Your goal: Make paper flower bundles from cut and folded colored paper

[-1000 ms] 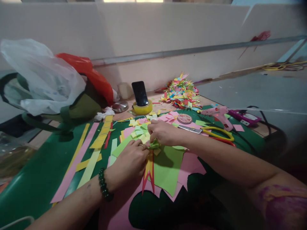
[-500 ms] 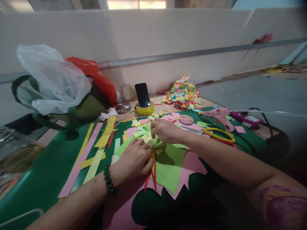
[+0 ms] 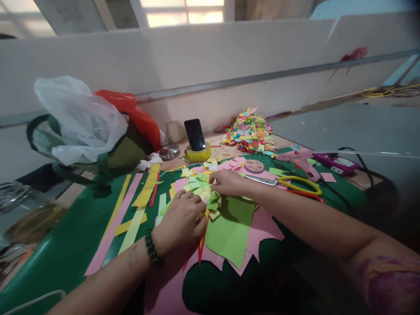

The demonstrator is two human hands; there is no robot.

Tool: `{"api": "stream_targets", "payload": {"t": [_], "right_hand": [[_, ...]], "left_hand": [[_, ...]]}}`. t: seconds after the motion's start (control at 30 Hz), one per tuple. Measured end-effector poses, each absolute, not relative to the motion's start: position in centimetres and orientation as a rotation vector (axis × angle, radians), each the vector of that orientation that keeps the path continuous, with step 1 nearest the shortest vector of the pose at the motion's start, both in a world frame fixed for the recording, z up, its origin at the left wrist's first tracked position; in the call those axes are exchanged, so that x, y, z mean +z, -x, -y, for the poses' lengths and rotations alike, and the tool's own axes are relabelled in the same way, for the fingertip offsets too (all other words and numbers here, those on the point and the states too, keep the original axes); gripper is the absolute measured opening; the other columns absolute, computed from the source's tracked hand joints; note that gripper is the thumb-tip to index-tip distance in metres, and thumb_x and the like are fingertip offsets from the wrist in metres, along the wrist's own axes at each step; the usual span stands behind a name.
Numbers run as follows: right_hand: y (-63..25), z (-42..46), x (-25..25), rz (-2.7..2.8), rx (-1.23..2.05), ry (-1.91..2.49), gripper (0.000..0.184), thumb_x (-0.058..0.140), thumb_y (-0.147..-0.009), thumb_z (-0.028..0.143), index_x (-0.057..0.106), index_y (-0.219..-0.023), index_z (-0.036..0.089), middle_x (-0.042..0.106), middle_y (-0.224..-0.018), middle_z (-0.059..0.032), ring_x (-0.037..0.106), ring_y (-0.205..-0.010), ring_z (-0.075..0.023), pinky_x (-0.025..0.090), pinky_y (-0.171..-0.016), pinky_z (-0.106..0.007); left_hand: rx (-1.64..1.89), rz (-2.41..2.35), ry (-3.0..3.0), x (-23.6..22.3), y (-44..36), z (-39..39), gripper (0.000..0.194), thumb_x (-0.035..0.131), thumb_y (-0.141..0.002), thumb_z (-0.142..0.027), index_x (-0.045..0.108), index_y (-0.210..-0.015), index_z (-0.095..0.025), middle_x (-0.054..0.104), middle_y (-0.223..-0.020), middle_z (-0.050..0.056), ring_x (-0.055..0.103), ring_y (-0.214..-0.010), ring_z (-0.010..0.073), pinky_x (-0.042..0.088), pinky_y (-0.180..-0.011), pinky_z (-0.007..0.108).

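Observation:
My left hand (image 3: 182,218), with a dark bead bracelet on the wrist, is closed around the base of a folded paper piece with red and yellow points (image 3: 201,245). A small green paper bloom (image 3: 213,202) sits at the top of that piece, between both hands. My right hand (image 3: 229,181) reaches across from the right with its fingertips pinched at a small square in the pile of cut paper squares (image 3: 197,181). Under both hands lie a light green sheet (image 3: 231,229) and a pink sheet (image 3: 262,225) on a green mat (image 3: 65,249).
Long paper strips (image 3: 138,205) lie left of the hands. Yellow-handled scissors (image 3: 292,183), a pink glue gun (image 3: 300,159) and a round tin (image 3: 254,165) sit to the right. Behind are a phone on a tape roll (image 3: 196,140), a heap of coloured paper shapes (image 3: 249,131) and plastic bags (image 3: 85,118).
My right hand has moved off the green bloom toward the pile of squares. My left hand stays on the folded piece. The camera has tilted up a little.

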State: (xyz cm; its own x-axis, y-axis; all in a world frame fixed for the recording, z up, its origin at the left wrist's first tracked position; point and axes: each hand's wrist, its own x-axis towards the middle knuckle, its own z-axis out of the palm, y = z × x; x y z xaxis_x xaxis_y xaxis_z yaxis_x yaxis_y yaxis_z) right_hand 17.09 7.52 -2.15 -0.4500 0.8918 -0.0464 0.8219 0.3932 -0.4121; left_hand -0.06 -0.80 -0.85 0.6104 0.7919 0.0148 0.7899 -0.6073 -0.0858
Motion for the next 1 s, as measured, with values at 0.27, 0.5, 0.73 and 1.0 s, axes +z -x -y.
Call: {"api": "stream_targets", "payload": {"t": [0.27,0.5,0.73,1.0], "right_hand": [[-17.5,-7.0,-1.5,2.529,0.605,1.445,0.017,0.060,-0.084,0.026,0.071,-0.095,0.019,0.072,-0.086,-0.0049,0.061,-0.072,-0.0149,0.036,-0.058,-0.022],[-19.3,-6.1,1.2,2.015,0.342,1.078,0.034,0.045,-0.096,0.038,0.068,-0.091,0.014,0.057,-0.062,0.0012,0.047,-0.057,-0.0099,0.033,-0.057,-0.023],[-24.9,0.8,5.3,2.042,0.070,1.101,0.042,0.043,-0.095,0.050,0.066,-0.081,0.017,0.058,-0.064,0.0002,0.045,-0.056,-0.0104,0.033,-0.057,-0.024],[-34.7,1.1,0.4,1.769,-0.209,2.460,0.055,0.035,-0.094,0.058,0.071,-0.086,0.017,0.071,-0.093,-0.0157,0.066,-0.087,-0.0281,0.043,-0.071,-0.033]], "left_hand": [[0.088,1.460,2.771,-1.5,-0.5,1.4,0.022,0.057,-0.081,-0.029,0.060,-0.100,-0.018,0.069,-0.090,0.008,0.063,-0.085,0.0261,0.046,-0.079,0.040],[0.017,1.487,2.836,-2.0,-0.2,1.1,0.045,0.051,-0.074,-0.016,0.054,-0.120,-0.012,0.065,-0.108,0.015,0.062,-0.100,0.0275,0.048,-0.089,0.039],[0.136,1.369,2.794,-1.7,0.4,1.3,0.029,0.047,-0.074,-0.007,0.060,-0.097,-0.019,0.065,-0.097,0.011,0.063,-0.088,0.0268,0.047,-0.080,0.041],[0.217,1.355,2.908,-1.2,1.3,1.4,0.034,0.047,-0.075,-0.004,0.061,-0.102,-0.020,0.066,-0.104,0.010,0.062,-0.098,0.0264,0.043,-0.089,0.043]]}}
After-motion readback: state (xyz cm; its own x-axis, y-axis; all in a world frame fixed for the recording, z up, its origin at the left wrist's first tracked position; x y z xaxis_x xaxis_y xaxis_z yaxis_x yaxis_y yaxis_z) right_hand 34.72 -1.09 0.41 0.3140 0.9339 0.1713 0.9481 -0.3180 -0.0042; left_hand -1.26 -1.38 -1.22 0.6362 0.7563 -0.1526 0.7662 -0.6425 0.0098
